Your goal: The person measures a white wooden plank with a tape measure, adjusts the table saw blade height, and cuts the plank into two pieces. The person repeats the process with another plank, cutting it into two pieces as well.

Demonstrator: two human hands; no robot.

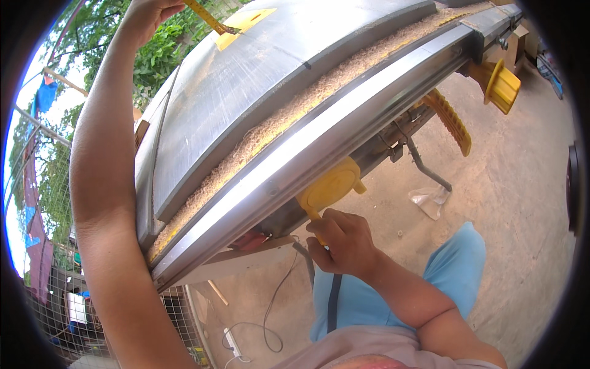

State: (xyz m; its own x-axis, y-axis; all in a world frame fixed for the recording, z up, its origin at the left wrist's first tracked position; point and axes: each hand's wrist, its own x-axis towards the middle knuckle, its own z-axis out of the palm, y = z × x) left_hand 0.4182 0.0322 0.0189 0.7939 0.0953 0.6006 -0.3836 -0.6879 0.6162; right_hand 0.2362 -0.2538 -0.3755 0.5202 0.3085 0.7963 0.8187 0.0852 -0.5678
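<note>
At the upper left my left hand (152, 15), partly cut off by the frame's top, is closed on a yellow measuring tape (208, 15). The tape's end reaches to the yellow insert plate (249, 26) in the grey metal top of a table saw (246, 92); whether it touches is hard to tell. Below the saw's front rail, my right hand (345, 243) is closed around the crank handle of a yellow handwheel (332, 184). My left forearm passes along the saw's left end.
Sawdust (295, 104) lies between the saw top and the silver rail (289, 147). A yellow lever (452, 123) and yellow knob (503, 87) stick out at the right. On the concrete floor are a cable (270, 313), a white power strip (232, 341) and a clear plastic scrap (429, 200).
</note>
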